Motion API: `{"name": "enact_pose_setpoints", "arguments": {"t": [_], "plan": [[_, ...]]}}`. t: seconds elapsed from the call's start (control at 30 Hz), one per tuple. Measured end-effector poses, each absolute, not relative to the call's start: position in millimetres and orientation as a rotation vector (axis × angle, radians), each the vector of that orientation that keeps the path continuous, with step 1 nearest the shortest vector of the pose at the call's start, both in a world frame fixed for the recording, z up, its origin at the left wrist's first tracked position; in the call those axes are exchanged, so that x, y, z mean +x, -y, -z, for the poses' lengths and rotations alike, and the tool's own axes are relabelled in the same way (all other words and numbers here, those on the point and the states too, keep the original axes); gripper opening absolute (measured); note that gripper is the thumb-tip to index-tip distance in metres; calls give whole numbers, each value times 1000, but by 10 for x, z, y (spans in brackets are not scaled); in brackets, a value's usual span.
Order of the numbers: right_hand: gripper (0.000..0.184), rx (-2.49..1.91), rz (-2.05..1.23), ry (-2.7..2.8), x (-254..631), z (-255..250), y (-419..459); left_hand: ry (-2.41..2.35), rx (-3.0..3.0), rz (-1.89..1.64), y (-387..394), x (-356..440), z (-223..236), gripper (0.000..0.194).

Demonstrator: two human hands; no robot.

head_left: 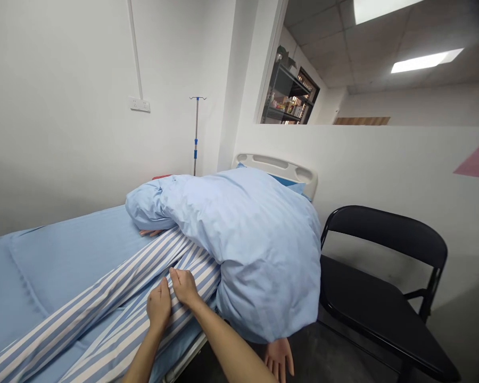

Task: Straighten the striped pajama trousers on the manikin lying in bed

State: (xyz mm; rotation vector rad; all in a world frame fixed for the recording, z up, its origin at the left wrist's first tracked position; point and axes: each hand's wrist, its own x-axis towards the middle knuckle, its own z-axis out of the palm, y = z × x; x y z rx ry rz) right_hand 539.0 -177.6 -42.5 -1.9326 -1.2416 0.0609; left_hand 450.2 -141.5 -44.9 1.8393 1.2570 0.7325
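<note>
A figure in blue-and-white striped trousers (115, 287) lies on the bed, its legs stretched toward the lower left. Both of my fists rest side by side on the nearer thigh, thumbs up. My left hand (158, 304) is closed on the trouser cloth, and my right hand (183, 286) is closed on it just beyond; the pinched cloth is mostly hidden by my fingers. A bunched light-blue quilt (247, 229) covers the figure's upper body and head. One of the figure's hands (279, 357) hangs below the quilt at the bedside; fingers of the other show at its far edge.
The bed's blue sheet (72, 244) runs to the left, and a pale headboard (303, 175) stands behind the quilt. A drip stand (196, 133) rises by the wall. At the right is a black folding chair (367, 298), close to the quilt's overhanging edge.
</note>
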Motion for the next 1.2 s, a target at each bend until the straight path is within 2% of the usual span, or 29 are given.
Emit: {"name": "enact_pose_setpoints", "arguments": {"t": [0.27,0.6,0.7,0.87,1.2], "plan": [[59,-1641,-273,1057,5497,425,1763,-1033,1300,-930,1370,4937,221,44],[49,-1599,-266,1046,5482,467,1769,-1147,1751,-931,1453,4898,462,54],[50,-1651,-251,1135,5601,402,1791,-1176,1813,-885,1468,4913,463,55],[53,-1780,-37,1184,5918,315,1819,-1240,1909,-809,1512,4917,442,55],[65,-2050,89,1126,5977,467,1835,-1138,1810,-816,1471,4831,495,51]]}}
